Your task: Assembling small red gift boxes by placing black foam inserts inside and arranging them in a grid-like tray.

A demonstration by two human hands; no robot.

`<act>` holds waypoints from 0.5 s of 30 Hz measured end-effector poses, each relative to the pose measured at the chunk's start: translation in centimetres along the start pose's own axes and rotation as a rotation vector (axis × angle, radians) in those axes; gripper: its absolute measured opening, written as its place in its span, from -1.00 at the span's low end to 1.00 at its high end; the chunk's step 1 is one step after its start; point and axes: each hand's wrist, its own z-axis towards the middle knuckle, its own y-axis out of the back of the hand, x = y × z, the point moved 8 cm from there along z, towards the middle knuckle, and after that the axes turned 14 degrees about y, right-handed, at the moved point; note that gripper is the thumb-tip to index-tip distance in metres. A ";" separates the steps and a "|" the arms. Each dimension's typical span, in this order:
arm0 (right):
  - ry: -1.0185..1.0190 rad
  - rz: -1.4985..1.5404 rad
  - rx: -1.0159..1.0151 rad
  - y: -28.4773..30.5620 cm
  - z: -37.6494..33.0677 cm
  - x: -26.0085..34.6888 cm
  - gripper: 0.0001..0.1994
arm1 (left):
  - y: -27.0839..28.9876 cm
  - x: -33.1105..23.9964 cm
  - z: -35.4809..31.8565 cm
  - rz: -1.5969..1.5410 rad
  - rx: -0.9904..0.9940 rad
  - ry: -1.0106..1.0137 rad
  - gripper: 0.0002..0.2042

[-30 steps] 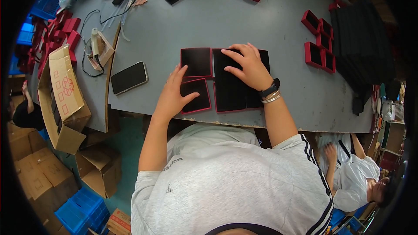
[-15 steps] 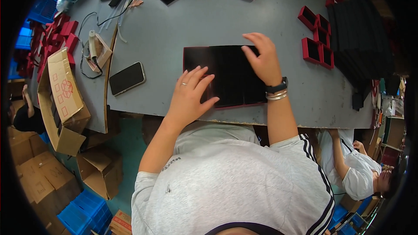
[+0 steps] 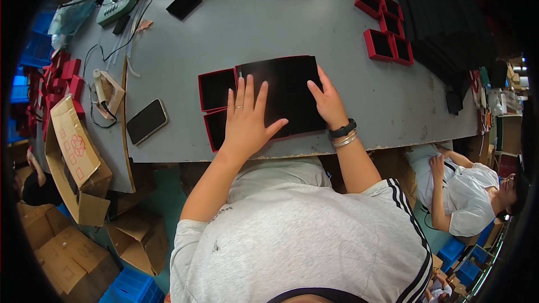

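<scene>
A black sheet [image 3: 286, 91] lies over a group of red boxes in front of me, with red edges showing along its top and bottom. To its left, two red boxes with black insides, an upper box [image 3: 217, 91] and a lower box [image 3: 215, 130], are uncovered; my left hand partly hides the lower one. My left hand [image 3: 247, 115] lies with spread fingers across the sheet's left part. At the sheet's right edge, my right hand [image 3: 330, 104] rests with its fingers straight along the side and its thumb apart, near the top surface.
Small red boxes [image 3: 387, 27] and a stack of black sheets [image 3: 438, 28] are at the right. A phone [image 3: 147, 121], a corded tool [image 3: 100, 87] and an open carton [image 3: 76, 148] are at the left. Another person [image 3: 469, 188] sits at the right.
My right hand has come down to the sheet's right edge. My left hand has flattened onto the sheet. The red boxes at the left show more plainly. The whole view has shifted.
</scene>
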 end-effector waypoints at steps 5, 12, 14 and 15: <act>0.162 -0.266 0.034 0.2 1.2 0.8 -0.38 | -0.5 -0.2 -0.2 0.078 -0.033 -0.001 -0.10; 0.119 -0.378 0.104 -0.2 2.5 1.3 -0.44 | -0.7 -0.1 -0.6 0.152 -0.068 0.073 -0.09; 0.040 -0.366 0.144 -0.4 2.6 0.8 -0.44 | -0.6 0.0 -0.7 0.171 -0.065 0.086 -0.09; 0.066 -0.364 0.115 -0.3 2.6 0.8 -0.45 | -0.8 0.1 -0.6 0.182 -0.047 0.094 -0.09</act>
